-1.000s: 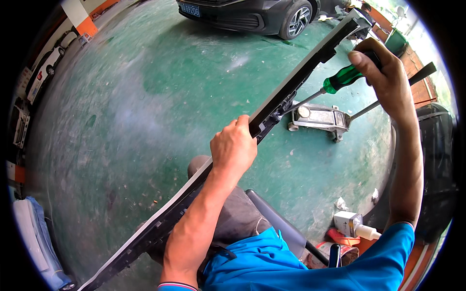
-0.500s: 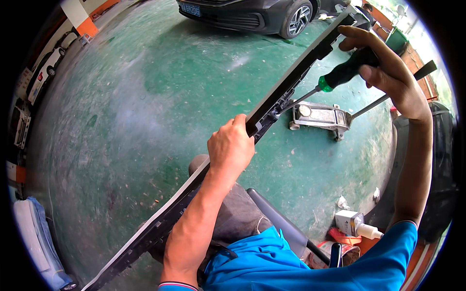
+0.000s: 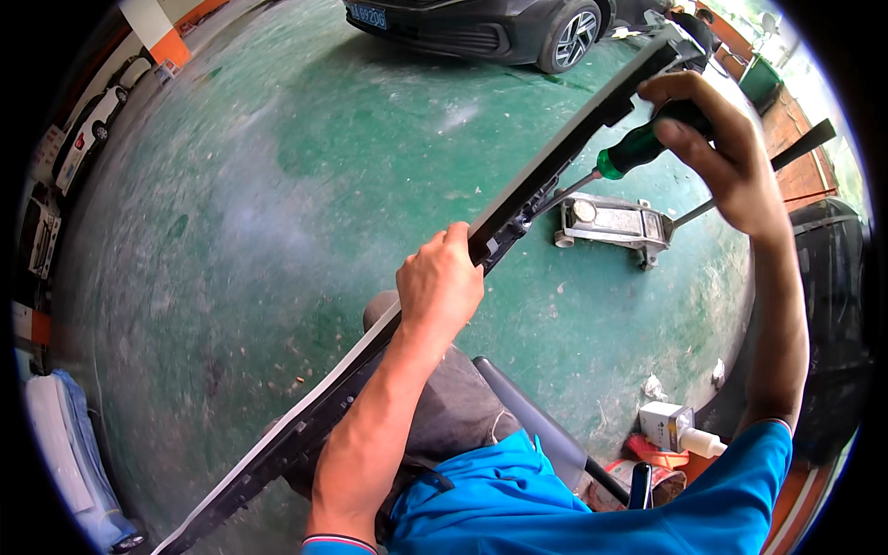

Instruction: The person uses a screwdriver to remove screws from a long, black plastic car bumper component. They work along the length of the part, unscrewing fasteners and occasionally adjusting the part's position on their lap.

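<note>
My left hand (image 3: 439, 282) is wrapped round a long black and silver trim strip (image 3: 585, 118), which slants from the lower left across my lap (image 3: 435, 398) to the upper right. My right hand (image 3: 717, 153) is closed on a screwdriver (image 3: 629, 148) with a black and green handle, its index finger curled over the top. The shaft points down-left into a fitting (image 3: 523, 219) on the strip's underside, a little beyond my left hand; whether the tip is seated in it, I cannot tell.
A floor jack (image 3: 610, 224) with a long handle lies on the green floor. A dark car (image 3: 481, 37) stands ahead, a co-worker (image 3: 694, 32) beyond at right, white cars (image 3: 83, 139) at left, wrapped panels (image 3: 65, 444) lower left, a bottle (image 3: 703, 442) and bucket (image 3: 661, 481) lower right.
My right hand rose and spread its fingers along the screwdriver half a second ago; now it has come back down and left and closed more on the handle. My left hand has barely moved.
</note>
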### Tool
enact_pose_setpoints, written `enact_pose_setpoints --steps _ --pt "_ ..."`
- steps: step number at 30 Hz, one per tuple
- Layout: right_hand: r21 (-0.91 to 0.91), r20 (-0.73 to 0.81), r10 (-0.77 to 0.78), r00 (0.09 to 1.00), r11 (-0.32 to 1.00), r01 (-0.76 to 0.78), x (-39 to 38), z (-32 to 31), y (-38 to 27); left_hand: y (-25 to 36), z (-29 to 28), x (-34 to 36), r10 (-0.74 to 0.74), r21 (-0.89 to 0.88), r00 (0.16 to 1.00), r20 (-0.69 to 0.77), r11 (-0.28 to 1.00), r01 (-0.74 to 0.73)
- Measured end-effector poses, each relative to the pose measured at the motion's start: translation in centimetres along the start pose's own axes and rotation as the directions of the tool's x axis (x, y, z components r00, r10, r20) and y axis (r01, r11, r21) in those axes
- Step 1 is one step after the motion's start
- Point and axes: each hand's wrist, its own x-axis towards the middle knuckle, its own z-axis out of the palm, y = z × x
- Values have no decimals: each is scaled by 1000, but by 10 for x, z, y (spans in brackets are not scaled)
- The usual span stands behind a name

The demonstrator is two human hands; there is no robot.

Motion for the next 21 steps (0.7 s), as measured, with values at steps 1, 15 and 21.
enact_pose_setpoints --steps 1,15,21 --pt "-85 18 148 989 986 -146 3 3 -5 1 2 -1 0 1 1000 -3 1000 0" --pt "11 119 35 992 999 -36 -1 8 -13 -13 6 -9 -2 49 999 32 999 1" --pt "86 228 -30 973 996 10 -4 12 -17 -21 12 -24 -14 71 997 80 997 8"
